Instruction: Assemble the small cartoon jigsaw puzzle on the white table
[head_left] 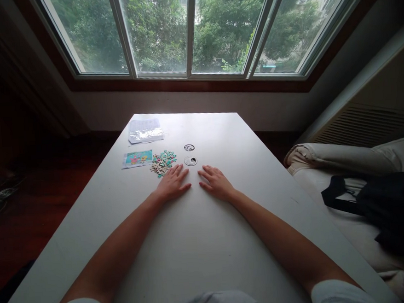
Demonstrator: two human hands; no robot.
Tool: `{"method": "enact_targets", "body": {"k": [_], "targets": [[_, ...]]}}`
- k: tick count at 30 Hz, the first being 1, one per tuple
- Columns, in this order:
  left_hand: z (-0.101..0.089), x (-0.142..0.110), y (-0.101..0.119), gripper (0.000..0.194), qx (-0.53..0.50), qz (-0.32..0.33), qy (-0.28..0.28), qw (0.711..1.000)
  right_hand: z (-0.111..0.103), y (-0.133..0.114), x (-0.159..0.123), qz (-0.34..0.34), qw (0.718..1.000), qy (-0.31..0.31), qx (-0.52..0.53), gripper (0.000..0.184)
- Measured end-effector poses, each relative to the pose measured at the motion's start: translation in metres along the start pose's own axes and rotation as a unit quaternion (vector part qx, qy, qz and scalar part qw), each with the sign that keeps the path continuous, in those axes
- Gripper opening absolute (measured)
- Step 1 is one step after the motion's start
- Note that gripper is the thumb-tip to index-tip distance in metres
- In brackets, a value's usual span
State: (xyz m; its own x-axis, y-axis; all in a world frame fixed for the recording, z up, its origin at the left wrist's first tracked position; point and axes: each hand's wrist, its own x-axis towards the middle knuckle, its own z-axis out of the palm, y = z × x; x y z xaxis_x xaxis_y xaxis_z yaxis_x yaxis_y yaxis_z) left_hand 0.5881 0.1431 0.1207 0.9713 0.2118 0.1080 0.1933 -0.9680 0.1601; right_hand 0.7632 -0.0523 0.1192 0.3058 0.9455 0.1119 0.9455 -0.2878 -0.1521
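Observation:
My left hand (173, 182) lies flat on the white table (208, 243), fingers spread and holding nothing. Just beyond its fingertips is a loose pile of small jigsaw pieces (163, 162), green, pink and pale. My right hand (215, 182) rests flat across from it, also with fingers apart and nothing in them. A gap of bare tabletop separates the two hands. Past that gap sit two small round black-and-white items (190, 161), one behind the other; their kind is unclear. Left of the pile lies a colourful picture card (138, 158) with cartoon-like figures.
A clear plastic bag with papers (145, 130) lies at the table's far left corner. Beyond the table is a wide window (187, 32). To the right stands a pale sofa (314, 180) with dark clothing (392, 203) on it. Reddish wooden floor (62, 179) shows at left.

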Motion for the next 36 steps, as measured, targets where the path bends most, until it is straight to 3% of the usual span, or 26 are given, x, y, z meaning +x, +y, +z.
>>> {"method": "enact_targets", "body": {"k": [8, 12, 23, 36], "targets": [[0.000, 0.003, -0.001, 0.084, 0.006, 0.001, -0.020, 1.000, -0.001, -0.003, 0.003, 0.011, 0.997, -0.068, -0.018, 0.083], [-0.001, 0.009, -0.007, 0.088, 0.004, 0.019, -0.037, 0.999, -0.001, 0.000, 0.005, -0.005, 0.998, -0.068, 0.001, 0.087], [0.000, 0.003, -0.002, 0.083, 0.006, 0.012, -0.011, 1.000, -0.001, -0.002, 0.009, 0.000, 0.999, -0.051, 0.003, 0.082], [0.003, -0.003, -0.002, 0.083, 0.001, 0.017, -0.007, 1.000, -0.007, -0.002, -0.012, 0.005, 1.000, -0.029, 0.007, 0.075]]}}
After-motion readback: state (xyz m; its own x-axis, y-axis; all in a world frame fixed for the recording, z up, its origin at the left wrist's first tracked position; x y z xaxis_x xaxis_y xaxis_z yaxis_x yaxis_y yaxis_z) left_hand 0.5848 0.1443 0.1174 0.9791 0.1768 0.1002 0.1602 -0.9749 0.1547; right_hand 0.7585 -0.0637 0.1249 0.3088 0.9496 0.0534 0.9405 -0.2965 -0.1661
